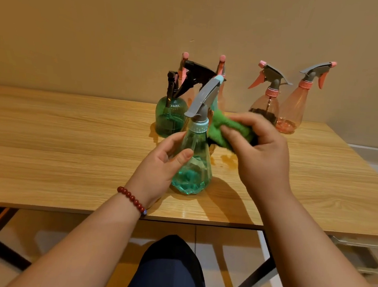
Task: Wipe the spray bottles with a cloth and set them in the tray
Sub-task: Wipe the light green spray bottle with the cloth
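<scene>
The translucent teal cone-shaped spray bottle [193, 164], fitted with a grey trigger head and a pale blue collar, was near the front edge of the wooden surface [69, 137]. Its base appeared to rest there and its nozzle leaned away from the person.

The left hand [158, 166] gripped the bottle's body. Its fingers [174, 138] curled round the far side and the thumb pressed the near side.

The right hand [262, 154] held a bunched green fibrous cloth [228, 128] against the bottle's neck, just below the collar. Its fingers [242, 121] were closed over the wad.

Judgement: the wiping step was in hand and this bottle had not yet been set away. To do the step well, the left grip should stay low and firm so the neck, collar and trigger remain exposed. The cloth should travel round the neck and then down the body, with the bottle turned to reach the covered side.

Behind it stood a ribbed green bottle with a black trigger [168, 116]. Two translucent pink bottles [265, 106] [293, 106] stood well apart to the right. No tray could be identified with certainty.
</scene>
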Motion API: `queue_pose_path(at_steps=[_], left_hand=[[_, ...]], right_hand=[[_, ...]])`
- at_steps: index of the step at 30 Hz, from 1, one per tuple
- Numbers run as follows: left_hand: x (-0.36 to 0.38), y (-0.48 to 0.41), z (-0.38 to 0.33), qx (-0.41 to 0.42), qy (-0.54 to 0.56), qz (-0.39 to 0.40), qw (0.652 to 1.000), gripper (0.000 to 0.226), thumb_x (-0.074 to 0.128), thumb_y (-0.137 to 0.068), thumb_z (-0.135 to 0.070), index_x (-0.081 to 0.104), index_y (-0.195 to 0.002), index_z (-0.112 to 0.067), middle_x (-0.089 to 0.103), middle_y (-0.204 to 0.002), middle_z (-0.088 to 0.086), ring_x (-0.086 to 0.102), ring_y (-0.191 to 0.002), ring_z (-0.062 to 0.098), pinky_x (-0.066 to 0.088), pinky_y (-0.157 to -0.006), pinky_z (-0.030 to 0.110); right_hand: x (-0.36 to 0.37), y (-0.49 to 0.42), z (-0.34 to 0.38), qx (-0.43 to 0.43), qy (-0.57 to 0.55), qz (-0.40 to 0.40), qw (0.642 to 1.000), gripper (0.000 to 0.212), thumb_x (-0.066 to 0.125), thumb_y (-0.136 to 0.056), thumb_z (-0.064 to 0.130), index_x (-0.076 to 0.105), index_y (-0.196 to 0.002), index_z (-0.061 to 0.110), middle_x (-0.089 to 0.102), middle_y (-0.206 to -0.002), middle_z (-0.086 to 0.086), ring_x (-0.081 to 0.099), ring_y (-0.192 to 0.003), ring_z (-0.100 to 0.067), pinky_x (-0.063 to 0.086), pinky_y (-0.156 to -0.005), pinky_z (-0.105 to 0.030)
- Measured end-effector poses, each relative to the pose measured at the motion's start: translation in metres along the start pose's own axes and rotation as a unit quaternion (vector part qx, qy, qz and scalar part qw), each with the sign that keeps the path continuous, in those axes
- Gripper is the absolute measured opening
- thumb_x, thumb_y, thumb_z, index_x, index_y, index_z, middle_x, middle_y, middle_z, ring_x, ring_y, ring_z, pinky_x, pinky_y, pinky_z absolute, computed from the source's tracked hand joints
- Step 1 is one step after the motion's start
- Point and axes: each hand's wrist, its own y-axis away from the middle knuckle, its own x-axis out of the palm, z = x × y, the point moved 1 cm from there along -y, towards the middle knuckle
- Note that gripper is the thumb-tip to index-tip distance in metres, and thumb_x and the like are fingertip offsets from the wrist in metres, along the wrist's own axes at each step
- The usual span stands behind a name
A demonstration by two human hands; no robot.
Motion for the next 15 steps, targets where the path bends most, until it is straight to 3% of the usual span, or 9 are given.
queue_pose_path(at_steps=[3, 6, 9, 15], left_hand=[[0.001, 0.000, -0.001, 0.002, -0.004, 0.004, 1.000, 0.054, 0.059, -0.076, -0.042, 0.051, -0.128, -0.030, 0.062, -0.126, -0.006, 0.059, -0.118, 0.011, 0.049, -0.101, 0.039], [0.001, 0.000, -0.001, -0.002, -0.002, 0.004, 1.000, 0.049, 0.059, -0.075, -0.040, 0.051, -0.124, -0.036, 0.061, -0.122, -0.013, 0.060, -0.114, 0.004, 0.050, -0.098, 0.032], [-0.001, -0.001, -0.002, -0.002, -0.007, 0.004, 1.000, 0.037, 0.059, -0.074, -0.039, 0.050, -0.109, -0.047, 0.062, -0.111, -0.023, 0.060, -0.108, -0.003, 0.051, -0.093, 0.026], [0.001, 0.000, 0.000, 0.009, -0.005, 0.001, 1.000, 0.054, 0.061, -0.073, -0.042, 0.049, -0.126, -0.039, 0.059, -0.128, -0.010, 0.056, -0.120, 0.006, 0.047, -0.103, 0.040]], right_hand=[[0.003, -0.012, 0.011, -0.020, -0.031, -0.064, 0.997, 0.019, 0.067, -0.086, 0.010, 0.068, -0.096, 0.026, 0.066, -0.098, 0.011, 0.063, -0.099, -0.011, 0.056, -0.085, -0.038], [0.017, -0.016, 0.018, -0.049, -0.020, -0.024, 0.998, 0.022, 0.067, -0.085, 0.006, 0.068, -0.096, 0.026, 0.064, -0.095, 0.021, 0.063, -0.099, -0.007, 0.055, -0.085, -0.031], [0.019, -0.011, 0.014, -0.069, 0.021, 0.002, 0.997, 0.021, 0.069, -0.085, 0.005, 0.068, -0.098, 0.022, 0.063, -0.096, 0.019, 0.062, -0.097, -0.002, 0.052, -0.086, -0.022], [0.002, -0.006, 0.007, -0.051, 0.050, 0.033, 0.997, 0.022, 0.069, -0.085, 0.006, 0.068, -0.097, 0.024, 0.064, -0.095, 0.019, 0.062, -0.097, -0.003, 0.053, -0.085, -0.024]])
